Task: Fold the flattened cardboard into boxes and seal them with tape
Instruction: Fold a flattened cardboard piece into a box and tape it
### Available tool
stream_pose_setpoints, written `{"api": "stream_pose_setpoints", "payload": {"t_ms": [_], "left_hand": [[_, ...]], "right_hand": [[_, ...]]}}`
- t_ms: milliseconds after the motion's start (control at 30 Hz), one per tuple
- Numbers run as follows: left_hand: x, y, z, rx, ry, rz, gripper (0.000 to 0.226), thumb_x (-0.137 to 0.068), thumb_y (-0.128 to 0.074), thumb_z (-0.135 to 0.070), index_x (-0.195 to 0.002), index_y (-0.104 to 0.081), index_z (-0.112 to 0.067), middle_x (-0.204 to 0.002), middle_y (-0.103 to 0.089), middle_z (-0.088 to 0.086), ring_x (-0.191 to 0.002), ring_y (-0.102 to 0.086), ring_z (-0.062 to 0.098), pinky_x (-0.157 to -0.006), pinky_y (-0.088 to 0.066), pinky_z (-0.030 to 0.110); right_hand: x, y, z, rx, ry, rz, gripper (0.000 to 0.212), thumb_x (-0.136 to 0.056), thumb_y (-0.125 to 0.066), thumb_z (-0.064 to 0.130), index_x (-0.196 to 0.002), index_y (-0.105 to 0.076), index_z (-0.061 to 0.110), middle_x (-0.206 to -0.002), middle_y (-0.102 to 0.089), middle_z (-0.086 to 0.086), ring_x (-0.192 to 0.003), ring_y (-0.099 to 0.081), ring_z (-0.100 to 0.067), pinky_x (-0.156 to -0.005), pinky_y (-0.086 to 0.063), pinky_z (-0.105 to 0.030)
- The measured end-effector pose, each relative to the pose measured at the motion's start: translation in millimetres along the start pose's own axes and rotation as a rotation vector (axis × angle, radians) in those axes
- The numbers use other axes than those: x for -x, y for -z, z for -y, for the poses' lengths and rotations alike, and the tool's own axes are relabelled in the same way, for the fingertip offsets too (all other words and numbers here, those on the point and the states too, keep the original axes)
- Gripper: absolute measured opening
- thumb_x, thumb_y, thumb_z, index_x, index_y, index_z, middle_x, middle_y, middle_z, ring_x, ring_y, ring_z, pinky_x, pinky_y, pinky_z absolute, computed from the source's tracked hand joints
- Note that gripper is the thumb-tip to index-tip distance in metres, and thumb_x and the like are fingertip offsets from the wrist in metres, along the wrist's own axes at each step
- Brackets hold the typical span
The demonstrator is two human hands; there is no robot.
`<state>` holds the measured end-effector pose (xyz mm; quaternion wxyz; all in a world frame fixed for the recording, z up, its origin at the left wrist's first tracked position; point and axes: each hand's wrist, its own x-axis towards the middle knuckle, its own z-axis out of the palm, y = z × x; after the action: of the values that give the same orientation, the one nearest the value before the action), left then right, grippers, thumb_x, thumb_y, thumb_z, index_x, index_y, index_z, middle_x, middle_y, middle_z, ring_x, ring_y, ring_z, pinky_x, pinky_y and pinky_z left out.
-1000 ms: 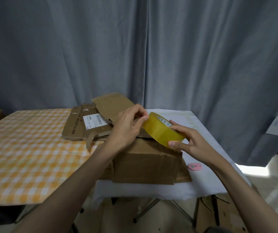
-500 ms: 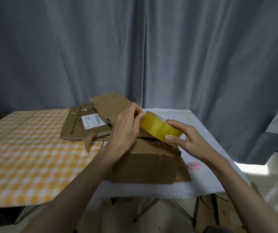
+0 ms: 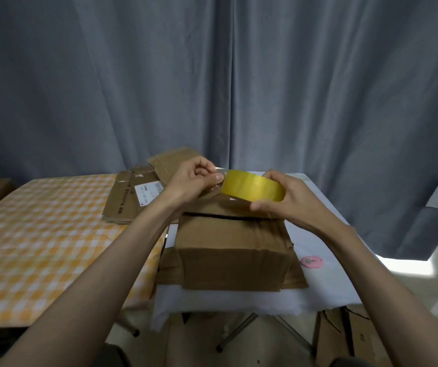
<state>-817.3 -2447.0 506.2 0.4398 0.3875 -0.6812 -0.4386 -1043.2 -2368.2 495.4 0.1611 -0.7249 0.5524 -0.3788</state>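
A folded brown cardboard box [image 3: 232,250] stands on the white-covered table [image 3: 331,234], its top flaps closed with a dark gap along the near edge. Above its top, my right hand [image 3: 289,200] grips a yellow tape roll [image 3: 252,188] held on its side. My left hand [image 3: 194,181] pinches the loose end of the tape at the roll's left side, and a short clear strip shows between the fingers and the roll. A pile of flattened cardboard [image 3: 130,200] with a white label lies behind my left hand.
An orange checked tablecloth [image 3: 40,234] covers the table on the left. A small pink round object [image 3: 311,261] lies on the white cloth right of the box. More cardboard [image 3: 345,337] leans on the floor at lower right. Grey curtains hang behind.
Both hands lifted the tape roll a little above the box and turned it more side-on. My left fingers now pinch the tape end, peeled slightly off the roll.
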Motion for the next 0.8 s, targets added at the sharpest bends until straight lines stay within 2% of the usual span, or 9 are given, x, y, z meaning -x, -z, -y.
{"api": "stream_pose_setpoints", "payload": {"t_ms": [100,200,233,333,400,500,600,700,800], "left_hand": [[-2.8,3.5,-6.2,0.089,0.065,-0.013,0.018,-0.088,-0.069,0.0,-0.081,-0.057,-0.011,-0.068,-0.06,0.002,-0.057,-0.059,0.008,-0.063,-0.053,0.02],[-0.1,21.8,-13.1,0.123,0.092,-0.061,0.016,-0.089,-0.066,0.001,-0.083,-0.056,-0.009,-0.069,-0.057,0.005,-0.057,-0.055,0.01,-0.057,-0.05,0.015],[0.6,32.2,-13.9,0.131,0.104,-0.071,0.015,-0.09,-0.065,0.001,-0.083,-0.056,-0.009,-0.071,-0.057,0.005,-0.059,-0.054,0.011,-0.057,-0.05,0.015],[6.2,56.2,-4.6,0.133,0.177,-0.078,0.016,-0.09,-0.064,0.003,-0.082,-0.056,-0.008,-0.07,-0.057,0.006,-0.057,-0.055,0.01,-0.055,-0.05,0.015],[9.8,65.3,9.1,0.161,0.255,-0.084,0.014,-0.09,-0.064,0.002,-0.084,-0.057,-0.007,-0.071,-0.057,0.007,-0.054,-0.056,0.008,-0.053,-0.05,0.015],[14.7,71.8,22.9,0.199,0.368,-0.031,0.01,-0.09,-0.065,0.0,-0.086,-0.06,-0.008,-0.07,-0.058,0.005,-0.057,-0.059,0.006,-0.051,-0.049,0.014],[21.4,73.8,28.4,0.228,0.391,-0.039,0.01,-0.091,-0.063,0.003,-0.09,-0.06,-0.006,-0.067,-0.06,0.002,-0.056,-0.06,0.006,-0.049,-0.048,0.014],[29.7,70.8,39.1,0.262,0.448,-0.041,0.012,-0.091,-0.063,0.004,-0.088,-0.059,-0.008,-0.069,-0.06,0.004,-0.06,-0.059,0.009,-0.049,-0.048,0.015],[35.5,66.8,51.5,0.29,0.502,-0.05,0.013,-0.09,-0.065,0.003,-0.087,-0.059,-0.009,-0.069,-0.059,0.004,-0.062,-0.058,0.01,-0.049,-0.05,0.015]], "right_hand": [[-7.9,9.4,12.9,0.171,0.03,0.036,0.063,-0.064,-0.09,0.045,-0.112,-0.053,0.026,-0.094,-0.058,0.01,-0.084,-0.056,-0.01,-0.064,-0.043,-0.024],[-15.6,14.0,14.9,0.213,0.112,-0.024,0.049,-0.075,-0.081,0.024,-0.114,-0.052,0.024,-0.093,-0.055,0.008,-0.08,-0.05,-0.014,-0.061,-0.036,-0.017],[-16.9,15.3,14.2,0.257,0.127,-0.038,0.049,-0.075,-0.08,0.025,-0.115,-0.052,0.026,-0.097,-0.055,0.009,-0.084,-0.05,-0.014,-0.063,-0.036,-0.016],[-16.5,15.5,11.1,0.315,0.11,-0.087,0.051,-0.068,-0.073,0.044,-0.113,-0.052,0.032,-0.102,-0.056,0.012,-0.09,-0.051,-0.013,-0.067,-0.039,-0.027],[-18.8,13.0,10.8,0.255,0.109,-0.135,0.048,-0.068,-0.071,0.035,-0.113,-0.057,0.026,-0.101,-0.059,0.008,-0.091,-0.054,-0.016,-0.068,-0.039,-0.029],[-24.7,9.8,10.9,0.261,0.107,-0.087,0.051,-0.074,-0.075,0.012,-0.121,-0.059,0.024,-0.107,-0.06,0.007,-0.095,-0.055,-0.017,-0.071,-0.038,-0.027],[-26.8,6.3,7.2,0.256,0.104,-0.03,0.06,-0.073,-0.074,0.007,-0.127,-0.059,0.028,-0.113,-0.061,0.006,-0.101,-0.056,-0.019,-0.074,-0.041,-0.026],[-22.2,-1.1,1.4,0.233,0.13,-0.016,0.072,-0.071,-0.071,0.006,-0.133,-0.054,0.037,-0.123,-0.06,-0.002,-0.109,-0.055,-0.021,-0.088,-0.046,-0.036],[-16.7,-12.8,-8.7,0.27,0.122,-0.028,0.068,-0.071,-0.072,0.007,-0.126,-0.047,0.037,-0.117,-0.058,0.002,-0.103,-0.056,-0.022,-0.08,-0.045,-0.033]]}}
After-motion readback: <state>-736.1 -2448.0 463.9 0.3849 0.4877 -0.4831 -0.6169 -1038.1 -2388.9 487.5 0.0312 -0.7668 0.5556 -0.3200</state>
